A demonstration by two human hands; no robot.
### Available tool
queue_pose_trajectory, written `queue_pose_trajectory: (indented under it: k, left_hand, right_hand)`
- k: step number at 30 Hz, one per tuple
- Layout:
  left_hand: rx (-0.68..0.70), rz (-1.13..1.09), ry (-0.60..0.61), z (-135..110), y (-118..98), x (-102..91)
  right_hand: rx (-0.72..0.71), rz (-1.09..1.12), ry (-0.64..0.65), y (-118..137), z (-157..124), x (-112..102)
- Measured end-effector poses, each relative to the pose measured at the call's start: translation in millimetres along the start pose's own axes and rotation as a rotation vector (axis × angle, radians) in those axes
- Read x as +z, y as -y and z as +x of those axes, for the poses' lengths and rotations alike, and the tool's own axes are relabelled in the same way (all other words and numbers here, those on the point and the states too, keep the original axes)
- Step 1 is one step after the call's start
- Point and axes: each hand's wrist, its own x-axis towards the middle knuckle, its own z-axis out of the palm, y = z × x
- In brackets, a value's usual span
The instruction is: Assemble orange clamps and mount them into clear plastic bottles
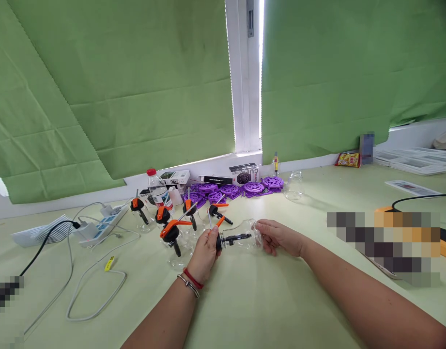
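Between my hands a clear spray bottle (246, 229) lies on its side in the air or on the table; I cannot tell which. My left hand (205, 249) is closed around its black and orange pump head (218, 235), and a black tube shows inside the clear body. My right hand (277, 236) grips the bottle's base at the other end, fingers curled under it. Just left of my left hand stand several more clear bottles with orange-levered black heads (171, 233). Another such pump head (217, 209) sits behind the held bottle.
Several purple plastic discs (226, 191) lie along the back near a cup holder box (244, 173). A red-capped water bottle (158, 190) stands left of them, an uncapped clear bottle (294, 186) right. A power strip (105, 225) and cables (124, 286) occupy the left side.
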Motion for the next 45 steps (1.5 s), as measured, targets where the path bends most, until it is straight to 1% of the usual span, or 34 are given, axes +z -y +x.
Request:
queue_pose_trajectory:
  k: [4,7,10,13,17,20,24,29,31,34,37,39,42,45]
  left_hand:
    - [-0.008,0.004,0.002,0.4,0.3,-0.3]
    - [-0.012,-0.011,-0.001,0.9,0.9,-0.4]
    - [-0.024,-0.029,-0.011,1.8,1.6,-0.7]
    - [-0.041,-0.032,-0.016,2.9,2.6,-1.4]
    - [-0.044,-0.035,-0.023,3.9,4.0,-2.6]
    - [-0.023,-0.019,-0.013,3.9,4.7,-2.8]
    - [0.054,0.024,0.007,3.1,4.5,-2.3]
    - [0.058,0.045,0.013,2.9,2.6,-1.7]
    - [0.058,0.042,0.014,3.3,2.8,-1.8]
    - [0.063,0.037,0.015,4.1,4.2,-2.2]
    - [0.052,0.025,-0.005,4.1,4.9,-2.4]
    - [0.047,0.018,-0.016,3.6,4.4,-2.1]
    - [0.067,0.032,-0.017,2.6,3.2,-1.7]
    - [0.081,0.046,-0.007,2.3,3.0,-1.9]
  right_hand:
    - [0.027,-0.043,-0.008,-3.9,3.7,1.7]
    - [0.020,-0.055,-0.037,-3.4,4.3,3.2]
    - [-0.046,-0.003,-0.042,0.3,0.8,2.6]
    - [-0.137,0.051,0.001,5.4,-5.3,-0.1]
    - [-0.180,0.020,0.032,9.2,-8.6,-0.7]
    - [-0.158,0.040,0.041,8.3,-5.8,2.1]
    - [-0.034,0.050,0.033,3.2,-0.4,5.8]
    - [0.023,-0.002,0.001,-4.4,5.6,6.5]
    - [0.016,-0.028,-0.035,-5.6,6.5,5.1]
    - [-0.055,-0.009,-0.062,-3.4,3.4,0.8]
    - [-0.137,0.034,-0.011,1.5,-3.4,-4.3]
    - [-0.168,0.024,0.017,4.4,-7.1,-5.9]
    - [-0.171,0.015,0.024,6.7,-8.3,-4.5]
    - [-0.121,0.025,0.030,7.0,-5.9,-1.1]
